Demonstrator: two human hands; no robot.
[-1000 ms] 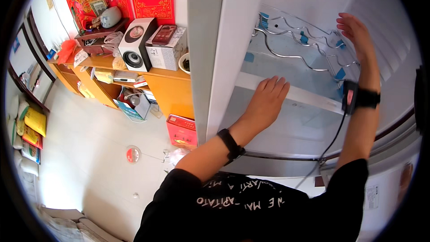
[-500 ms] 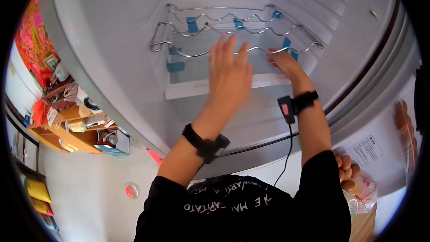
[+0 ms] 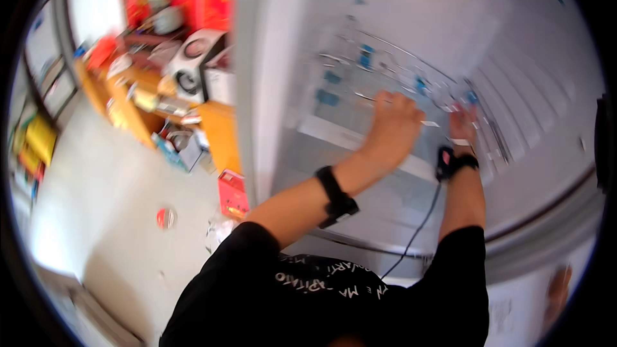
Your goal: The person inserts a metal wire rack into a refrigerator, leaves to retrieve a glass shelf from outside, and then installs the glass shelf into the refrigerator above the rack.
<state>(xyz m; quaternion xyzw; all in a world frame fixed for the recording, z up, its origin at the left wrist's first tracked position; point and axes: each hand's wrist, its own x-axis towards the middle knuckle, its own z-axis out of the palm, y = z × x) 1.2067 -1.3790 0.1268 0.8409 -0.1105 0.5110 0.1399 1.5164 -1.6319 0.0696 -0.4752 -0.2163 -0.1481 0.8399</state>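
Note:
A wavy wire bottle rack (image 3: 364,96) spans the inside of an open refrigerator, above a pale shelf (image 3: 308,126) with a white front edge. My left hand (image 3: 393,123) is closed over the rack's front wire, its fingers curled and their tips hidden. Close to the rack's right end, my right hand (image 3: 463,125) is raised. Motion smears its fingers, so its grip does not show. Blue tape pieces (image 3: 328,97) stick to the shelf and around the rack.
Ribbed refrigerator walls (image 3: 530,99) rise on the right. A black cable (image 3: 418,231) hangs from my right wrist strap. At left stand an orange cabinet (image 3: 220,135) loaded with goods, a white speaker (image 3: 193,64) and a red box (image 3: 232,194). A round red-and-white item (image 3: 165,218) lies on the floor.
The view has swung left, showing more of the room. My left hand has gone from outstretched fingers to curled ones on the rack's front wire. My right hand has turned upward.

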